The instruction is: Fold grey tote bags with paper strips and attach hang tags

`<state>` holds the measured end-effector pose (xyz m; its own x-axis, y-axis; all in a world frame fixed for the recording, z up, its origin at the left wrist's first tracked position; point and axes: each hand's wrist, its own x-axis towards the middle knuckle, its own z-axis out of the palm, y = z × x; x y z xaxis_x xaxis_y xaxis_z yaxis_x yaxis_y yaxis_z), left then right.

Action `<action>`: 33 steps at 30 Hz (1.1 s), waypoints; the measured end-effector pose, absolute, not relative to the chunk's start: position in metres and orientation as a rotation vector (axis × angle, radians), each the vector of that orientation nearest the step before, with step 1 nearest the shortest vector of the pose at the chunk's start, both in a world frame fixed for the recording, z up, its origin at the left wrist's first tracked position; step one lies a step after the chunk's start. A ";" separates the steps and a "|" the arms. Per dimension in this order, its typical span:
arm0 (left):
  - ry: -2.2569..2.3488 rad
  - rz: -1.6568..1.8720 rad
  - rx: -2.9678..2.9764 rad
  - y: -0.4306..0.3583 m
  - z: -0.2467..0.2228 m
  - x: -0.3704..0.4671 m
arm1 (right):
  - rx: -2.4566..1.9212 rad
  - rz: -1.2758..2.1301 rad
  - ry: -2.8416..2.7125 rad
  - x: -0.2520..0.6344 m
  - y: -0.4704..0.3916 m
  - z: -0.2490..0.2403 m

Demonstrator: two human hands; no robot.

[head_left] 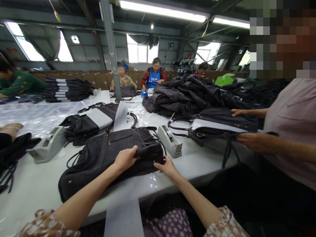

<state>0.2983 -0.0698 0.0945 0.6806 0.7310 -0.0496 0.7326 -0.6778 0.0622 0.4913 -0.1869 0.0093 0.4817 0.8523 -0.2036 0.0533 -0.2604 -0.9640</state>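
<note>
A dark grey handbag [96, 161] lies on its side on the white table in front of me, its handles pointing away. A zip and small brass-coloured studs show on it. My left hand [125, 159] is closed on the bag's near side, with the fingertips partly hidden in the fabric. At the bag's right bottom corner, my right hand [167, 167] pinches the edge by a stud. A grey tape dispenser [170, 141] stands just beyond that corner. White paper [120, 115] sticks up behind the bag.
Left of the bag are another tape dispenser [49, 144] and a dark bag with a paper band [98, 118]. A co-worker at right holds a similar bag [222, 123]. Behind are a large bag heap [182, 95], a metal post [112, 49] and other people. White paper [123, 217] hangs at the near edge.
</note>
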 end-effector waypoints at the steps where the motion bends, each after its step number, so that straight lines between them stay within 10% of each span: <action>1: 1.211 -0.048 2.804 -0.069 0.099 0.296 | -1.573 1.026 -0.685 0.485 -0.187 0.012; 12: 1.057 -0.146 2.834 -0.047 0.134 0.282 | -1.072 1.229 -0.307 0.458 -0.174 0.023; 23: 1.084 -0.141 2.883 -0.086 0.080 0.273 | -1.695 0.809 -0.587 0.442 -0.198 -0.006; 33: 1.005 0.014 2.959 -0.090 0.089 0.281 | -1.769 -0.429 -2.107 0.472 -0.176 0.071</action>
